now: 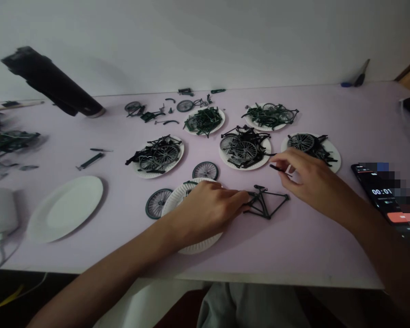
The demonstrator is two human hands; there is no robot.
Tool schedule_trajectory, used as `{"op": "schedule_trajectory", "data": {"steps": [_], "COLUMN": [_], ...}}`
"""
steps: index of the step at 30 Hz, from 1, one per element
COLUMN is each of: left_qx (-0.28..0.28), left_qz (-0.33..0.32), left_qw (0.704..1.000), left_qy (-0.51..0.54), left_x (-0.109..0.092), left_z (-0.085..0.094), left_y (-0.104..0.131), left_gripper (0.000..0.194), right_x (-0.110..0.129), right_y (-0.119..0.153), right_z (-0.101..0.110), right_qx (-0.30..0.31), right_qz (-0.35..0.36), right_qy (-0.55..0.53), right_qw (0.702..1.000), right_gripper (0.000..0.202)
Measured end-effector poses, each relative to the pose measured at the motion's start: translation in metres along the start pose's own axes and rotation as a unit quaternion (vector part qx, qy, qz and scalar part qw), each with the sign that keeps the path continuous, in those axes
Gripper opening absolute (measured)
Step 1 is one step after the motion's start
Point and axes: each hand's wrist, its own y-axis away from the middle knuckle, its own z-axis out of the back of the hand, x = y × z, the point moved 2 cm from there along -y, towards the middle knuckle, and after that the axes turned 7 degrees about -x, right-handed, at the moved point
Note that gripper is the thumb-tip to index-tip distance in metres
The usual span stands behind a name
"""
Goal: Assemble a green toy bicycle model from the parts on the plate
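Left hand [213, 205] grasping its left end, a miniature bicycle frame [264, 205] stretches left to right beside a paper plate [201, 247], saddle [259, 187] toward the wall [205, 45]; the right hand [307, 177] pinches a slim black part [279, 170].

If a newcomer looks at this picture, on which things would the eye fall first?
Probably the heaps of dark bicycle parts on white plates across the table. Front and centre, the left hand holds a small bicycle frame and the right hand a small dark part. A large black object rises at the back left, and a phone showing 00:01 lies at the right edge.
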Motion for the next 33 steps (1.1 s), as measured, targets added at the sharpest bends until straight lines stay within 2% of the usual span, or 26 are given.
{"op": "schedule_trajectory", "data": {"steps": [6, 9, 12, 16, 23, 33], "left_qx": [0.021, 0.046, 0.046, 0.039, 0.015, 0.03], "left_qz": [-0.007, -0.002, -0.004, -0.012, -0.016, -0.024], "left_qw": [1.0, 0.999, 0.999, 0.999, 1.0, 0.999], "left_qy": [-0.01, -0.017, -0.027, -0.022, -0.018, -0.018], "left_x": [0.0, -0.001, -0.001, -0.001, -0.004, -0.005], "left_z": [-0.003, -0.003, 0.0, 0.002, 0.0, 0.0], "left_y": [0.002, 0.004, 0.003, 0.002, 0.001, -0.001], "left_gripper": [0.016, 0.017, 0.019, 0.022, 0.023, 0.023], "right_x": [0.007, 0.013, 0.018, 0.02, 0.018, 0.022], "right_y": [0.007, 0.015, 0.019, 0.021, 0.02, 0.019], "right_z": [0.02, 0.017, 0.008, 0.002, 0.006, 0.009], "right_qx": [-0.069, -0.113, -0.136, -0.14, -0.133, -0.103], "right_qz": [-0.045, -0.086, -0.116, -0.145, -0.159, -0.133], "right_qy": [-0.052, -0.126, -0.162, -0.184, -0.181, -0.184], "right_qw": [0.995, 0.982, 0.971, 0.962, 0.961, 0.969], "right_gripper": [0.031, 0.018, 0.017, 0.019, 0.015, 0.011]}}
